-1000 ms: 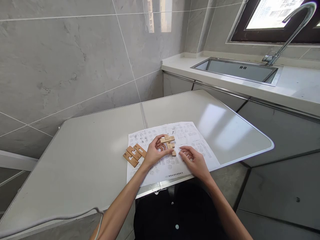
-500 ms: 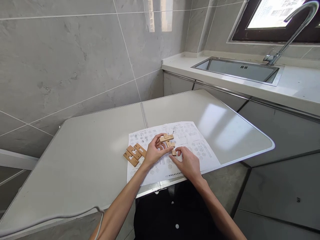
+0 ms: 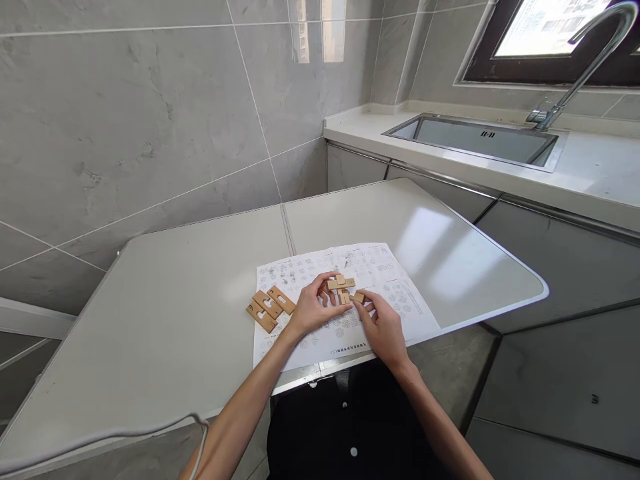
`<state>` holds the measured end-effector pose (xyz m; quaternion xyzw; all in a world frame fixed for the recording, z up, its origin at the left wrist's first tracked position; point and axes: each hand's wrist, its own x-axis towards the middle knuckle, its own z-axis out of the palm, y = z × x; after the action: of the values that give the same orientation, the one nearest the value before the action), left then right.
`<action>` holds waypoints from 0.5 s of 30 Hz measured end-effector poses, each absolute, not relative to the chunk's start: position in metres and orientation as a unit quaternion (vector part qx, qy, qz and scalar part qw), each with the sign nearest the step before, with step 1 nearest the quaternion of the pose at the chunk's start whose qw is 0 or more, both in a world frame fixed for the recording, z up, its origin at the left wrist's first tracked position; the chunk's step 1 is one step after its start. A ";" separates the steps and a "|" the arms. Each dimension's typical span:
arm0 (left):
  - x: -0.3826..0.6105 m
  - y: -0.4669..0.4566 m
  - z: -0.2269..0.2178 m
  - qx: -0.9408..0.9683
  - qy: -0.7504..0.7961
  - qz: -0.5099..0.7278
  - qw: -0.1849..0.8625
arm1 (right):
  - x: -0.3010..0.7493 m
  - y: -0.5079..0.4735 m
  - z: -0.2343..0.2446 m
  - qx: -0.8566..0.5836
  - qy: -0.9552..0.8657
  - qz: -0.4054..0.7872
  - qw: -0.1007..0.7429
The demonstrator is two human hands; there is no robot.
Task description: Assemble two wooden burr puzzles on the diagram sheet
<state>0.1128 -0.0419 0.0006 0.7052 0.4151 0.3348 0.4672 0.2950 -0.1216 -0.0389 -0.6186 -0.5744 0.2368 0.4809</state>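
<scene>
Over a printed sheet (image 3: pixel 410 323), my left hand (image 3: pixel 314 305) is closed around a partly joined wooden puzzle (image 3: pixel 341 284) made of crossed, interlocking pieces. Fingers curl behind it and the thumb presses its near side. My right hand (image 3: pixel 383 325) pinches a small wooden puzzle piece (image 3: pixel 359 297) between thumb and fingertips, at the right side of the joined pieces. Whether that piece touches them is hard to tell. Left of my left hand, several flat, slotted wooden pieces (image 3: pixel 267 304) with dark marks lie side by side, partly on the sheet.
The folding table (image 3: pixel 165 320) has a seam across its middle and a rounded right corner. A pale cable (image 3: pixel 125 432) runs along the front left edge. Beyond stand a tiled wall (image 3: pixel 150 120), a counter with a sink (image 3: pixel 465 137) and a curved tap (image 3: pixel 590 70).
The joined puzzle has turned and shifted slightly right in my left hand. My right hand has raised its piece from below the puzzle to its right side.
</scene>
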 end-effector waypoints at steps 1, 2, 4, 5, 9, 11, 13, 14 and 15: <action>0.113 -0.042 0.001 0.713 0.413 0.329 0.461 | 0.295 -0.122 -0.038 -0.620 -0.571 0.235 0.485; 0.112 -0.042 0.001 0.721 0.410 0.323 0.456 | 0.295 -0.122 -0.038 -0.620 -0.567 0.233 0.489; 0.112 -0.042 0.001 0.734 0.403 0.312 0.450 | 0.294 -0.123 -0.037 -0.617 -0.565 0.227 0.498; 0.112 -0.042 0.001 0.739 0.399 0.307 0.449 | 0.294 -0.123 -0.036 -0.614 -0.566 0.224 0.503; 0.111 -0.042 0.000 0.747 0.385 0.306 0.447 | 0.293 -0.124 -0.036 -0.604 -0.569 0.218 0.514; 0.111 -0.042 0.000 0.751 0.379 0.310 0.443 | 0.293 -0.125 -0.036 -0.601 -0.567 0.215 0.520; 0.111 -0.042 -0.001 0.755 0.372 0.313 0.440 | 0.293 -0.125 -0.036 -0.596 -0.568 0.215 0.525; 0.111 -0.042 -0.001 0.757 0.369 0.315 0.437 | 0.293 -0.125 -0.036 -0.593 -0.570 0.216 0.526; 0.111 -0.042 -0.001 0.760 0.366 0.315 0.434 | 0.293 -0.126 -0.035 -0.589 -0.574 0.218 0.526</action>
<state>0.1112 -0.0421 -0.0013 0.7605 0.3661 0.3152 0.4339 0.2931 -0.1255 -0.0354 -0.5887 -0.5737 0.2184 0.5259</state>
